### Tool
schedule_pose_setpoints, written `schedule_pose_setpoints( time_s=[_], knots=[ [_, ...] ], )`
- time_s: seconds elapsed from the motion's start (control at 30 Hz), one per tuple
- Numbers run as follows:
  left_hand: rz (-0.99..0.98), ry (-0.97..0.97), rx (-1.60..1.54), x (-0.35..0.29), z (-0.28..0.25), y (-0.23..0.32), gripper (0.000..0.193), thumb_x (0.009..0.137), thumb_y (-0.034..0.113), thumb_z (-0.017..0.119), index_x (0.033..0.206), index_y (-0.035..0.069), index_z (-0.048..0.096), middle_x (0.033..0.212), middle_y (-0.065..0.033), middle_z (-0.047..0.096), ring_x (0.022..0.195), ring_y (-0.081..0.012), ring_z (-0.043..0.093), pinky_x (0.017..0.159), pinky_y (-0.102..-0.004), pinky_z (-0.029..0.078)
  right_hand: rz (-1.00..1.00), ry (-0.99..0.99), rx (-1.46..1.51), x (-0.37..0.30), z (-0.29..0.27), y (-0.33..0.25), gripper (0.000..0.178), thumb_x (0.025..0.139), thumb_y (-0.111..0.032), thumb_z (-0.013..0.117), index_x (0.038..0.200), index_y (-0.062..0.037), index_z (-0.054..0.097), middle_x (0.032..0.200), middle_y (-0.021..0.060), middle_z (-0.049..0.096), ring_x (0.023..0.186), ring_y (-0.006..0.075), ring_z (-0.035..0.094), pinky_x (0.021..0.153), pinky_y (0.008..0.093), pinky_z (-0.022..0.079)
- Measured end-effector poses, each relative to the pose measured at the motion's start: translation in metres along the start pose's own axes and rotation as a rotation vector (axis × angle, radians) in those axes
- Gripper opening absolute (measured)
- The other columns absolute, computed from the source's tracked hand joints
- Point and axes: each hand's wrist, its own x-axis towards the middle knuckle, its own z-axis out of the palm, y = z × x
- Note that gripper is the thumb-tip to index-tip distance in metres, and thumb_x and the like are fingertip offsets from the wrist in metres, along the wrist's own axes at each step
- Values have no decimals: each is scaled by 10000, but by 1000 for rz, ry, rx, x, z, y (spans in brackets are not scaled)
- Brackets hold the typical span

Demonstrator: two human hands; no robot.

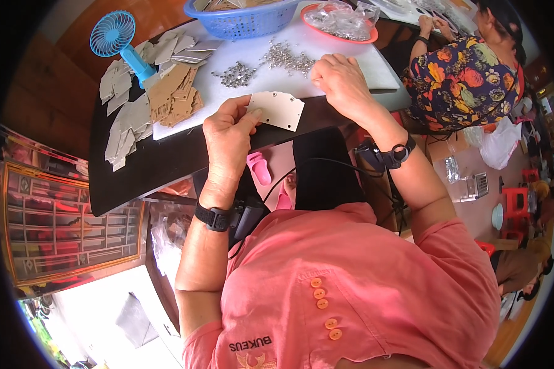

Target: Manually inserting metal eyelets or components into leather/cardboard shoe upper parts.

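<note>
My left hand (228, 132) pinches a pale card (280, 112) by its left edge, thumb on top, above the table's front edge. The card has a rounded top and small holes along its rim, with little metal bits in some of them. Over the white board's right part, my right hand (343, 85) is closed with its fingers curled in. Whatever its fingertips may hold is hidden. Close by its fingers lies a loose pile of small shiny metal pieces (284, 58). A second pile of metal pieces (237, 75) sits just beyond the card.
Stacked brown cards (175, 95) and grey cards (129, 126) lie at the left, beside a blue fan (112, 34). A blue basket (243, 23) and a red basin (370, 38) of bagged metal parts stand at the back. Another person (468, 80) works at the right.
</note>
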Motion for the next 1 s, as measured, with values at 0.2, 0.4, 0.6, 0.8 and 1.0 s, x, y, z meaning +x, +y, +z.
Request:
schedule_pose_setpoints(
  time_s=[0.2, 0.4, 0.6, 0.8, 1.0],
  knots=[
    [-31, 25, -37, 0, 1, 3, 237, 859, 18, 694, 1087, -40, 670, 817, -64, 684, 596, -46, 532, 431, -168, 366, 56, 43, 38, -4, 2, 2, 34, 830, -67, 616, 847, -96, 606, 874, 34, 612, 951, 259, 558, 838, 378, 380],
    [-30, 36, -35, 1, 1, 5, 222, 857, 15, 691, 1071, -39, 673, 832, -60, 684, 600, -47, 529, 434, -167, 362, 196, 4, 186, 1, 0, 6, 27, 810, -97, 651, 818, -97, 625, 850, 40, 632, 944, 271, 584, 845, 383, 403],
    [-30, -24, -157, -1, -5, -1, 271, 863, -1, 674, 1132, -39, 672, 880, -45, 675, 642, -43, 525, 458, -165, 375, 168, -171, 38, 13, -11, 2, 52, 796, -91, 653, 800, -70, 606, 849, 52, 629, 941, 269, 585, 856, 381, 398],
    [-50, 4, -132, -2, -2, 7, 210, 853, -11, 680, 1060, -44, 677, 863, -42, 670, 636, -44, 522, 462, -169, 380, 84, -77, 185, 8, -11, 4, 97, 792, -86, 666, 796, -49, 576, 822, 52, 606, 882, 266, 587, 826, 377, 406],
    [-48, 42, -27, -3, 1, 8, 210, 829, -4, 704, 1035, -36, 677, 811, -31, 661, 603, -39, 518, 459, -171, 378, -200, 198, 501, 24, -2, -61, 107, 783, -147, 694, 811, -120, 595, 825, -2, 580, 867, 217, 572, 781, 372, 379]
  ],
)
